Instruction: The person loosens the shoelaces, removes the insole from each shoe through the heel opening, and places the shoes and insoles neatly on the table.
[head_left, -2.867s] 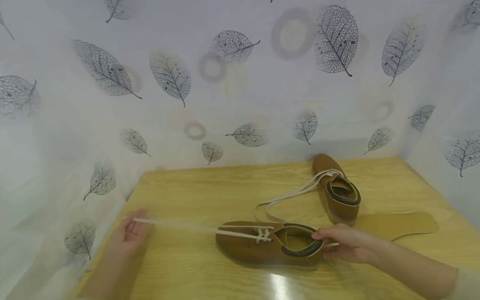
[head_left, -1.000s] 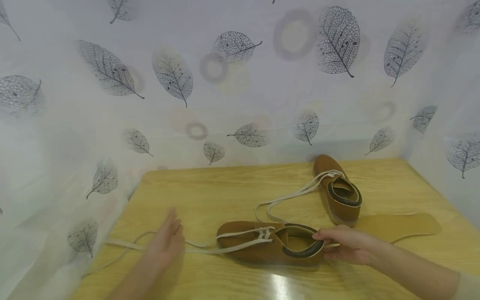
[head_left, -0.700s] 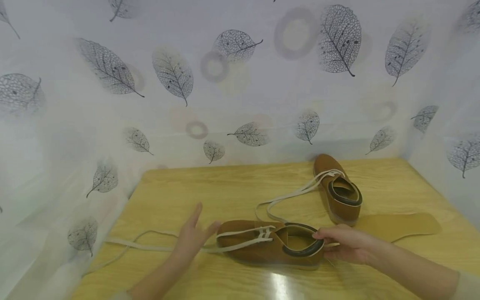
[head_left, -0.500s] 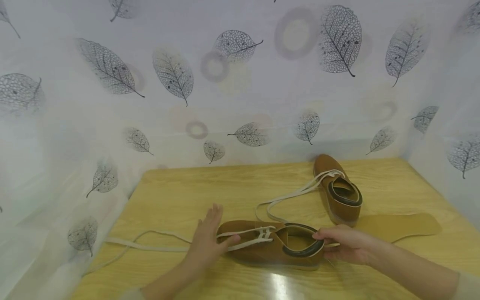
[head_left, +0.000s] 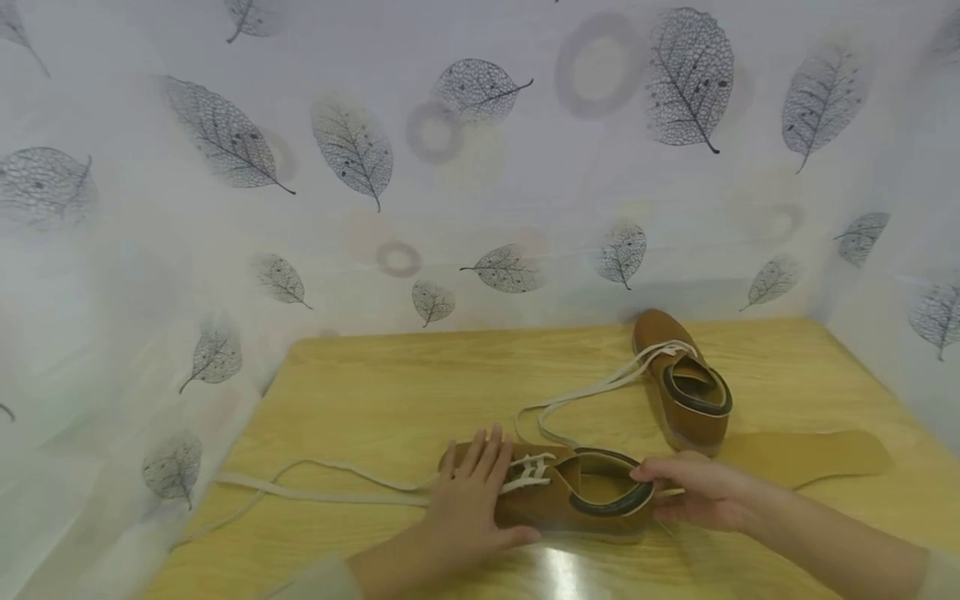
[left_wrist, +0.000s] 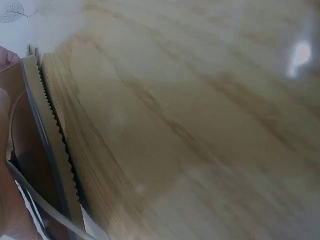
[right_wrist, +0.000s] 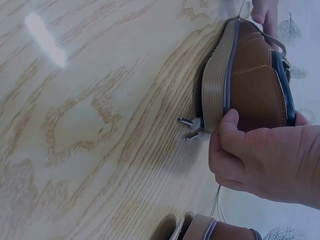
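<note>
A brown leather lace-up shoe lies on the table, toe to the left. My left hand rests flat over its toe, fingers straight and thumb spread along the near side. My right hand holds the heel at the dark padded collar; in the right wrist view its thumb presses the heel leather and the other fingers curl. Pale shoelaces trail loose from the eyelets to the left, partly hidden under the left hand. In the left wrist view, the shoe's side and ridged sole edge show at the left.
Behind, a matching shoe stands with its long laces looping toward the front. A flat tan insole lies to the right. Two small metal tips show near the held heel. A leaf-printed sheet surrounds the wooden table.
The left hand, which had pulled the laces out to the left, has let them go and moved right onto the shoe's toe. The right hand has stayed at the heel.
</note>
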